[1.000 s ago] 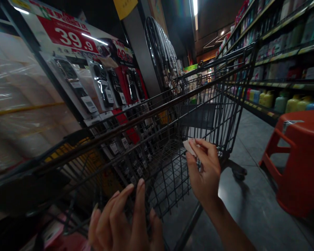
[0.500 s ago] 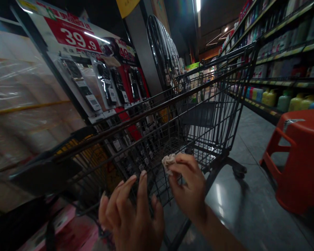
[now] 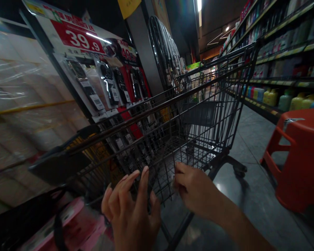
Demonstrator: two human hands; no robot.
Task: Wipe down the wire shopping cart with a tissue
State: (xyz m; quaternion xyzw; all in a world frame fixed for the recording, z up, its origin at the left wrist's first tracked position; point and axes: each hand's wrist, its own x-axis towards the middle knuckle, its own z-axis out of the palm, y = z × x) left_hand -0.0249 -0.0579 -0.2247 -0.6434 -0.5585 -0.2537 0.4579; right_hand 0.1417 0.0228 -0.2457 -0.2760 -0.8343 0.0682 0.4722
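Observation:
In the head view a black wire shopping cart (image 3: pixel 157 122) stands before me, its side facing me. My right hand (image 3: pixel 195 186) is closed in front of the cart's lower mesh. A small whitish bit of crumpled tissue (image 3: pixel 173 180) shows at its fingertips; the rest is hidden behind the fingers. My left hand (image 3: pixel 133 205) is raised lower in the view, with its fingers bent a little and apart. Nothing is in it. Its fingertips overlap the cart's side in the view, and I cannot tell whether they touch the wire.
An orange plastic stool (image 3: pixel 300 157) stands on the tiled floor at right. Shelves of bottles (image 3: pixel 285 76) line the aisle behind it. Packaged belts (image 3: pixel 107 83) hang at left beside plastic-wrapped rolls (image 3: pixel 28 97). A pink package (image 3: pixel 81 223) and black bag (image 3: pixel 23 216) lie lower left.
My right hand has moved slightly right and down and turned, so the crumpled tissue is now mostly hidden. My left hand keeps nearly the same pose. The view has shifted slightly.

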